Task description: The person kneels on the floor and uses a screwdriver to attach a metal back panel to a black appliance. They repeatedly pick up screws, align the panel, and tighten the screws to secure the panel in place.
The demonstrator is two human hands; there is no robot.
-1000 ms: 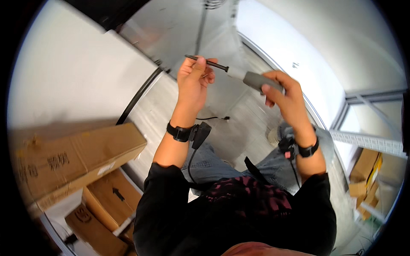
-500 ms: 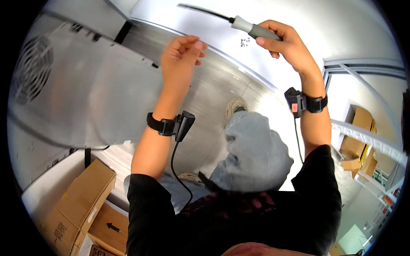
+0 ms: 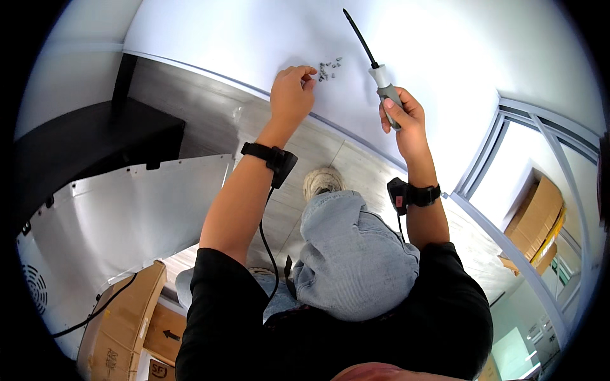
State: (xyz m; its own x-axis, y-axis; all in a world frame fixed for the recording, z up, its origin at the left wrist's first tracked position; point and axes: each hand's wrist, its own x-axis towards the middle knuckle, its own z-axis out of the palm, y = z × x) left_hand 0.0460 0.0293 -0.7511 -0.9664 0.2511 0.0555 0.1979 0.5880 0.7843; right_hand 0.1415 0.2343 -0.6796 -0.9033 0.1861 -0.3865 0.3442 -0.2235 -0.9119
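In my right hand is a screwdriver with a grey and white handle; my fingers wrap round the grip. Its long black shaft points up and slightly left, clear of any screw. My left hand is at the white tabletop, thumb and fingers drawn together. Just to its right lies a small loose cluster of grey screws. Whatever is between the left fingertips, if anything, is too small or hidden to make out.
A bare metal panel with a round vent stands at the left, by a black box-like surface. Cardboard boxes sit at the lower left. To the right are a grey metal frame and another carton.
My view has turned left, away from the metal panel. The left hand has come over the table beside the screws. The screwdriver has swung from pointing left to pointing upward.
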